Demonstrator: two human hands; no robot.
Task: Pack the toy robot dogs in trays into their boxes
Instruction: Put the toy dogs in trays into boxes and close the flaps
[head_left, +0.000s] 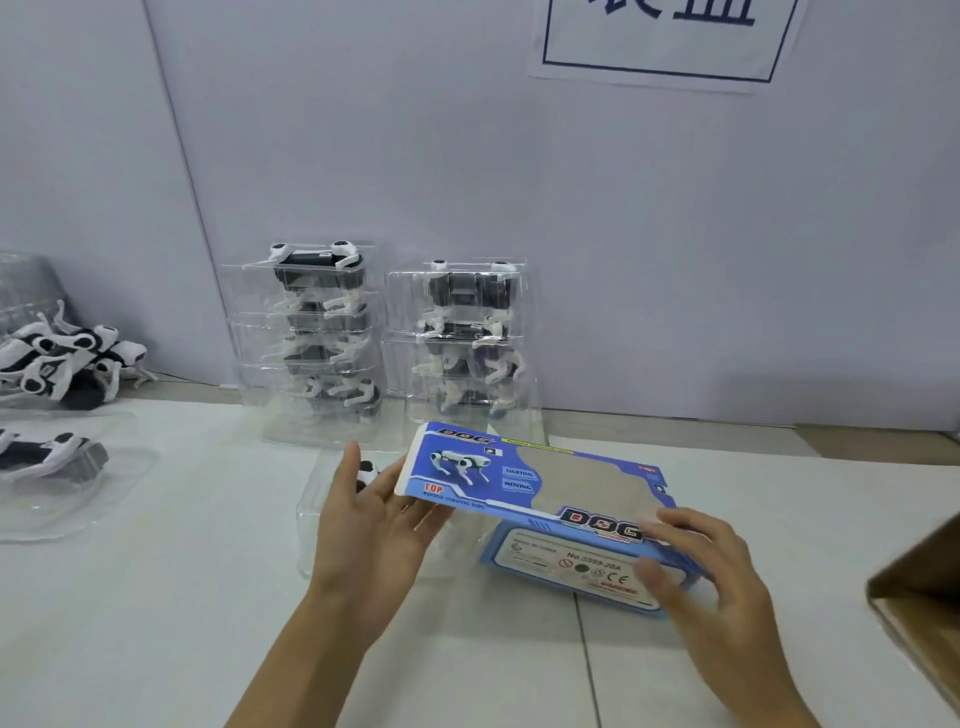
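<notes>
We hold the box (540, 493) between our hands, its long axis running left to right. The left hand (374, 525) lies flat and open against its left end, and the right hand (696, 571) rests with loose fingers on its right part. A tray (322, 499) with a dog lies on the counter (156, 623) just behind the left hand.
</notes>
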